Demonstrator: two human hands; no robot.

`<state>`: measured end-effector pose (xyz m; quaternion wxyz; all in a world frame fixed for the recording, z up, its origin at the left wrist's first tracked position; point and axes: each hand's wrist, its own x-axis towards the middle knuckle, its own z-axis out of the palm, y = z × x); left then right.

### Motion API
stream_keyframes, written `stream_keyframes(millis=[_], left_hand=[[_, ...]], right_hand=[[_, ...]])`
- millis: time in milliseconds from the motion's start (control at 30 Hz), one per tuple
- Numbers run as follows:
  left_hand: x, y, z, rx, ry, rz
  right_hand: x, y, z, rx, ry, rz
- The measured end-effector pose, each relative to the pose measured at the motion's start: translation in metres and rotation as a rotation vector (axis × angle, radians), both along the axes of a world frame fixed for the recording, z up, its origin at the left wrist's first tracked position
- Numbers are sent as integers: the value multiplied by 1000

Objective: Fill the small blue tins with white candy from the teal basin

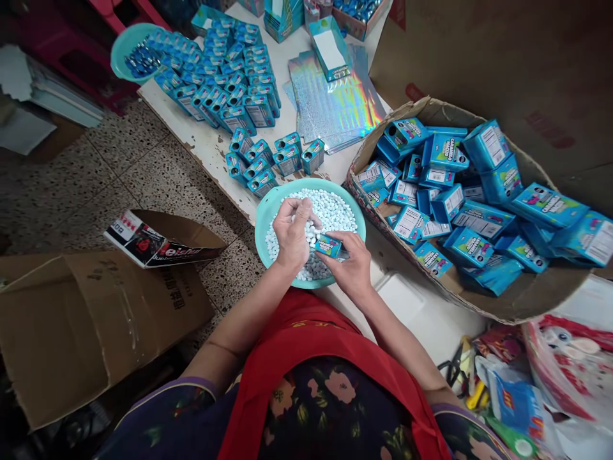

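A turquoise bowl full of small white candies stands at the near edge of the table. Above it, my left hand is cupped, fingers curled around some of the white candies. My right hand grips a small blue candy box, tilted with one end toward the left hand, where candies lie between the two. Just beyond the bowl stand several small blue boxes with dark openings on top. The inside of the held box is hidden.
A large cardboard box of blue boxes stands right. Many blue boxes stand in rows at the back left, beside a bowl of shiny blue pieces. Holographic sheets lie behind. Scissors lie lower right; cartons stand left.
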<state>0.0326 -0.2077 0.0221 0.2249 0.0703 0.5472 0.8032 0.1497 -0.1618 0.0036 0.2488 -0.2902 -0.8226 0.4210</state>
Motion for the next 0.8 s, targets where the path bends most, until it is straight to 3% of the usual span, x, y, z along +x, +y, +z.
stream_keyframes(millis=[233,400,600,700,800], left_hand=[[1,2,1,-31,31,22],[0,6,0,-35,-26,-20],[-10,5,0,2,-162,-64],[-25,-2,-16,-126,-116,-74],[-43,-12,-51,-517,229,-209]], right_hand=[[-1,1,6,-3,-33,-10],[-1,4,-3,-42,-27,-38],[6,7,-12,-289,69,-71],[32,10,-12,-481,123,-111],[79,13,-14,-488,146,-214]])
